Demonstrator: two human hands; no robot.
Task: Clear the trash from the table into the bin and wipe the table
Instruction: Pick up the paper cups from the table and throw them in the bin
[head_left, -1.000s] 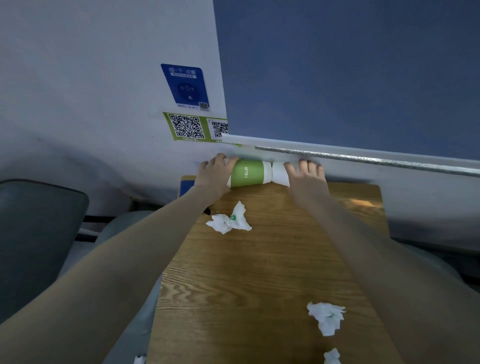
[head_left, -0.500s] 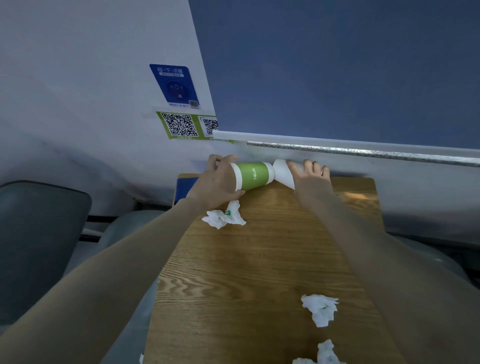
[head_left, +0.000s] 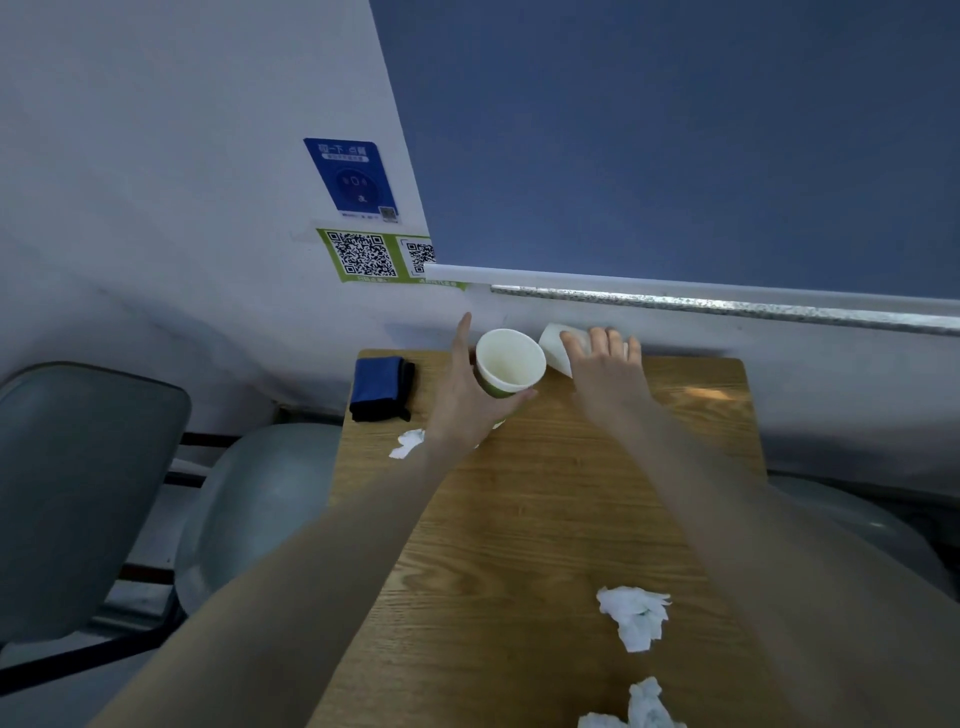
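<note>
My left hand (head_left: 464, 399) grips a green-and-white paper cup (head_left: 508, 362), held above the far end of the wooden table (head_left: 540, 525) with its empty mouth tipped toward me. My right hand (head_left: 605, 375) lies over a second white cup (head_left: 557, 347) that rests on its side against the wall; whether the fingers curl round it is hidden. A crumpled tissue (head_left: 407, 443) sits half hidden under my left wrist. Two more tissues lie nearer me, one (head_left: 635, 615) right of centre and one (head_left: 641, 711) at the bottom edge. A folded blue cloth (head_left: 380, 387) sits on the far left corner.
The table butts against a white wall with a ledge and metal rail (head_left: 717, 305). QR stickers (head_left: 363, 254) are on the wall. Grey chairs (head_left: 78, 499) stand left of the table, another seat (head_left: 862, 525) on the right. No bin is in view.
My left hand has pulled the green cup off the white one and turned it so its mouth faces me. The blue cloth is now uncovered. My right hand stays on the white cup.
</note>
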